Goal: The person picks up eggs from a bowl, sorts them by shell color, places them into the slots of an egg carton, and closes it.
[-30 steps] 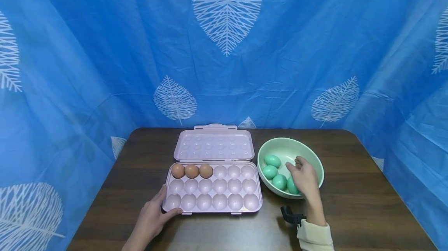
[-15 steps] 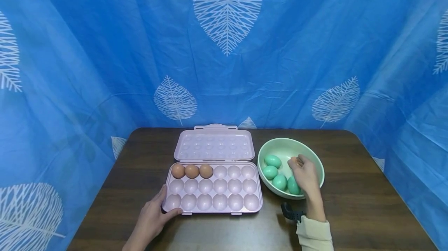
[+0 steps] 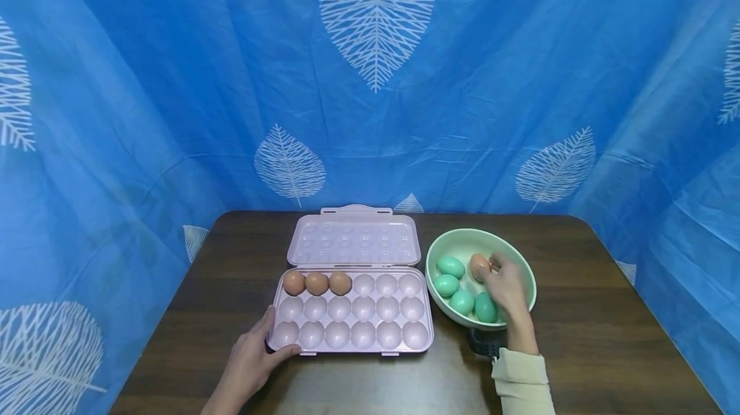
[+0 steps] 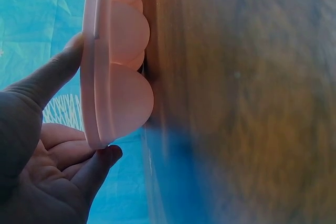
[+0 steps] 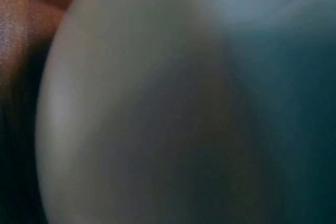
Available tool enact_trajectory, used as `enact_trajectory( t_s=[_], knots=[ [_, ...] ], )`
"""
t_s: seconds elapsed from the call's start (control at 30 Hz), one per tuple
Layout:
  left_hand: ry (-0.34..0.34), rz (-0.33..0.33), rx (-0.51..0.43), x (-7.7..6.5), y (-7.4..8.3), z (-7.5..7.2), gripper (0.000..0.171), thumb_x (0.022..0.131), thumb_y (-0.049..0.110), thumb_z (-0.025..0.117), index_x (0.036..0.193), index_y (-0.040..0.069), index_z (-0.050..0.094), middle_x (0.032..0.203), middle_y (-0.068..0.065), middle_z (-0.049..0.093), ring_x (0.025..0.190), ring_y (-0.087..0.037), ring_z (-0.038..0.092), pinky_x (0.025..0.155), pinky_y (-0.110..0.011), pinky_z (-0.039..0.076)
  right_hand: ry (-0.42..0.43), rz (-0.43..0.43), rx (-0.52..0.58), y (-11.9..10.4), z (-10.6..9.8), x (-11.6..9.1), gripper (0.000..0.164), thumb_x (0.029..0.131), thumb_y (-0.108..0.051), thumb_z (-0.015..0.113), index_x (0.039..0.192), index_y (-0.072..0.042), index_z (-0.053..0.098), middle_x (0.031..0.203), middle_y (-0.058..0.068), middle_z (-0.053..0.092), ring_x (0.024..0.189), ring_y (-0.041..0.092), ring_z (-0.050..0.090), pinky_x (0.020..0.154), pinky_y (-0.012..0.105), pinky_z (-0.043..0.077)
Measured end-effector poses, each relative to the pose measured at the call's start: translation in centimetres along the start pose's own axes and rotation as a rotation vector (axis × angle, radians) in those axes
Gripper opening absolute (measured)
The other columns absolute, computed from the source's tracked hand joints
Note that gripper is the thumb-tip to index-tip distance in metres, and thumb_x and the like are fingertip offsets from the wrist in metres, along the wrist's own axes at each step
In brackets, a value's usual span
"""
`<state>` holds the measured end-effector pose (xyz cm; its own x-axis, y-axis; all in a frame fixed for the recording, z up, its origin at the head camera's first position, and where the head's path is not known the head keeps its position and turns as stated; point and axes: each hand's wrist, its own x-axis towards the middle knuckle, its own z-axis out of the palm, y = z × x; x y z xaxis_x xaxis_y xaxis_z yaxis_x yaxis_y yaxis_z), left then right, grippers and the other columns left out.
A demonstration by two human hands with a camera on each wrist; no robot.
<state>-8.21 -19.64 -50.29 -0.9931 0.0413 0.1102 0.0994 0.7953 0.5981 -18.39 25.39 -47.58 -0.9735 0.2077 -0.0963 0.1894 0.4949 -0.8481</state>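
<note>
The egg tray (image 3: 399,347) lies in the head view with its lid hinged back. Three brown eggs (image 3: 317,283) fill the left half of its far row. My left hand (image 3: 250,354) grips the near left corner; in the left wrist view its thumb and fingers (image 4: 63,64) hold the tray's edge. Inside the green bowl (image 3: 435,299), my right hand (image 3: 505,283) is blurred, its fingertips right at a brown egg (image 3: 479,267). I cannot tell whether they hold that egg. Several green eggs (image 3: 462,301) lie in the bowl to the left of this hand and below it.
The tray's lid (image 3: 354,241) lies behind the cups. A dark wooden table (image 3: 601,338) carries everything, and a blue curtain (image 3: 462,81) with white leaf prints hangs around it. In the right wrist view, the bowl's wall (image 5: 63,103) fills much of the frame, out of focus.
The right hand has shifted slightly to the right in the bowl, and the brown egg beside its fingertips has come into view. The left hand and the tray have stayed put.
</note>
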Motion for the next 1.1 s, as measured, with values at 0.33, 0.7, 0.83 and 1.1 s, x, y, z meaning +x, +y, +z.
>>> enact_trajectory(
  t_s=[0.33,0.7,0.83,1.1],
  knots=[
    [0.021,0.021,0.002,0.0,0.1,0.1,0.092,0.074,0.035,0.086,0.137,-0.018,0.043,0.135,-0.035,0.048,0.121,-0.047,0.053,0.099,-0.056,0.044,-0.077,-0.118,-0.183,0.0,0.7,0.7,0.05,0.096,-0.012,0.059,0.133,0.019,0.046,0.13,0.04,0.05,0.118,0.049,0.051,0.097,0.058,0.043],
    [0.035,0.031,0.011,-0.1,0.0,-0.1,0.092,0.074,0.034,0.086,0.136,-0.019,0.044,0.135,-0.036,0.048,0.121,-0.048,0.053,0.099,-0.056,0.044,-0.168,-0.208,-0.233,0.0,1.5,1.5,0.026,0.089,-0.007,0.065,0.107,0.011,0.061,0.091,0.018,0.061,0.079,0.026,0.052,0.069,0.038,0.045],
    [0.041,0.033,0.01,-0.2,0.0,0.0,0.092,0.073,0.034,0.087,0.136,-0.019,0.044,0.134,-0.036,0.049,0.12,-0.048,0.053,0.099,-0.057,0.043,-0.168,-0.205,-0.284,0.2,1.7,1.5,0.039,0.087,-0.007,0.067,0.119,0.014,0.059,0.111,0.026,0.064,0.092,0.031,0.058,0.081,0.048,0.05],
    [0.017,0.013,0.017,-0.1,0.0,0.2,0.093,0.074,0.035,0.086,0.136,-0.019,0.043,0.136,-0.036,0.047,0.121,-0.048,0.052,0.099,-0.056,0.043,-0.152,-0.183,-0.292,0.3,1.5,1.3,0.037,0.088,-0.008,0.07,0.118,0.012,0.062,0.112,0.026,0.065,0.095,0.033,0.06,0.083,0.049,0.05]
  ],
)
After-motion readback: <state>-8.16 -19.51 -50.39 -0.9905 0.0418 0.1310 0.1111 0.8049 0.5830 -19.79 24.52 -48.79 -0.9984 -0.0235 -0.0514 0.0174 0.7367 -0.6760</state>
